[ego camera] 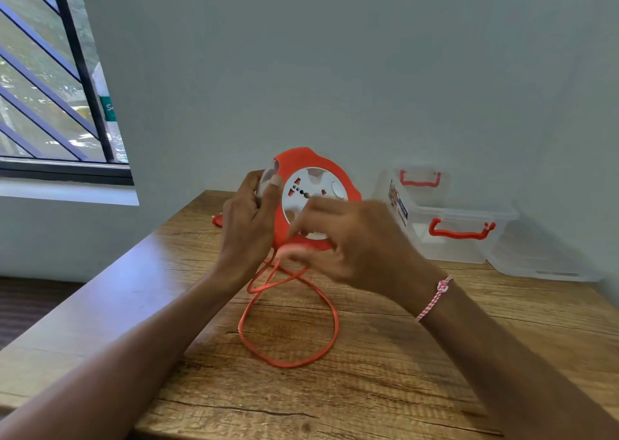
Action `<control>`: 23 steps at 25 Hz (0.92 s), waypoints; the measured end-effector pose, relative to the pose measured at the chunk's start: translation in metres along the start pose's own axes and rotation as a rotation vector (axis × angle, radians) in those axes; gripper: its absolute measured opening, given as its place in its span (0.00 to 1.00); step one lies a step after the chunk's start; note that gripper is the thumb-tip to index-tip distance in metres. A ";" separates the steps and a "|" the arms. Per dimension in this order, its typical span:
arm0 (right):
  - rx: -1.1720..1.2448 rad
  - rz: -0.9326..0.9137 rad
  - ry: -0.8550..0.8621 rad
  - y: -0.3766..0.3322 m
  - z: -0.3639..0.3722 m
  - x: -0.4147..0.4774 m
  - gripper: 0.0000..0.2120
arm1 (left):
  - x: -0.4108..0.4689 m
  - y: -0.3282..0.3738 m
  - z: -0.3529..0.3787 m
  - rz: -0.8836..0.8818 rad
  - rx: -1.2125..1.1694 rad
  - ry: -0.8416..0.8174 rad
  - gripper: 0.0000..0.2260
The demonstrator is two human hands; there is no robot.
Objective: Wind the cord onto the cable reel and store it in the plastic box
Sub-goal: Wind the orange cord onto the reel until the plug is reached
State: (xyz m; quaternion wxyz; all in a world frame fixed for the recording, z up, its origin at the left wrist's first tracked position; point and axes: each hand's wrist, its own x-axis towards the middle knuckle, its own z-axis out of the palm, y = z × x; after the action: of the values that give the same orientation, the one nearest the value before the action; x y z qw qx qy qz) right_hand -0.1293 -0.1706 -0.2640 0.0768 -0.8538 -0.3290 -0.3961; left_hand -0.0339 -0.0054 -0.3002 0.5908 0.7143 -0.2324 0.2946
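Both bare forearms reach forward. The left hand [249, 220] is raised upright, fingers curled closed with the thumb up. The right hand [348, 238], blurred, has its fingers bent, pinching leftward.

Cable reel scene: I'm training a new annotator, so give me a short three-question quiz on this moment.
1. True or false: the orange cord is fully wound onto the cable reel.
2. Which hand grips the reel's edge? A) left hand B) right hand
3. Fill in: the plastic box stands on the table to the reel's ____ side.

Key: 1 false, a loose loop of cord lies on the table; 2 A, the right hand is blurred at the cord below the reel; 3 right.
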 end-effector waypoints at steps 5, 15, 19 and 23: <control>0.024 -0.139 -0.421 -0.007 0.014 -0.001 0.09 | 0.007 0.000 -0.006 -0.131 -0.084 0.064 0.17; 0.798 0.401 -0.702 0.013 0.002 -0.007 0.10 | 0.021 0.000 -0.023 -0.179 -0.073 0.239 0.08; 0.142 0.299 -0.348 0.021 0.040 -0.014 0.09 | 0.019 -0.005 -0.020 -0.169 -0.062 0.221 0.06; 0.055 0.359 -0.586 0.030 0.064 -0.017 0.22 | 0.019 -0.007 -0.019 -0.152 -0.071 0.215 0.06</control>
State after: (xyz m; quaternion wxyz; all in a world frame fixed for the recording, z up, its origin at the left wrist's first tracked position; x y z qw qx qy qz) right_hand -0.0792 -0.1772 -0.3158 0.0705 -0.9732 -0.1921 -0.1053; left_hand -0.0183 0.0149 -0.2901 0.6577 0.6729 -0.1233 0.3152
